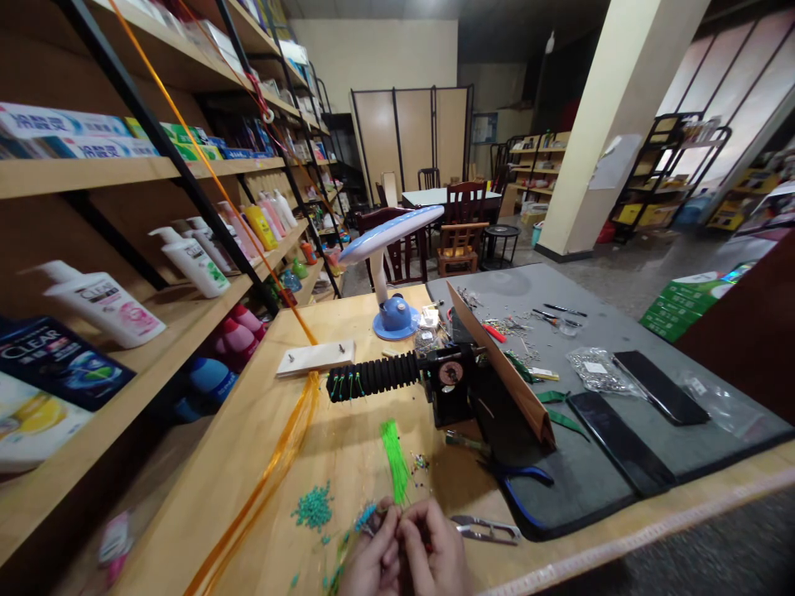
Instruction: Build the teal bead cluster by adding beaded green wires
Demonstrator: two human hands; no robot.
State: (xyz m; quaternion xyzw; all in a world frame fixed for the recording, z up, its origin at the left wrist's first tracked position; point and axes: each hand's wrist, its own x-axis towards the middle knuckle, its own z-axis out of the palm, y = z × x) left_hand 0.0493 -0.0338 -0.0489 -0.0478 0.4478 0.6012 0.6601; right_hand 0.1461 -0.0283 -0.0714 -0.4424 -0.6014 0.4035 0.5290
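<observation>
My left hand (376, 553) and my right hand (433, 548) meet at the table's front edge, thumbs and fingertips pinched together. What sits between the fingertips is too small to make out. Just beyond them lies a bundle of bright green threads (393, 460), its near end close to my fingers. Beside my left hand are a small blue beaded bunch (365, 516), partly hidden, and a pile of turquoise beads (314, 507). Thread snips (488, 530) lie to the right of my right hand. Tiny mixed beads (421, 468) are scattered near the green threads.
A ridged black roller (376, 377) with short knotted threads projects from a black device. Orange threads (282, 447) run under a white bar (315, 358). Behind stands a blue lamp (396, 316). Blue-handled pliers (518, 472) and phones (659, 386) lie right; shelves (204, 302) flank the left.
</observation>
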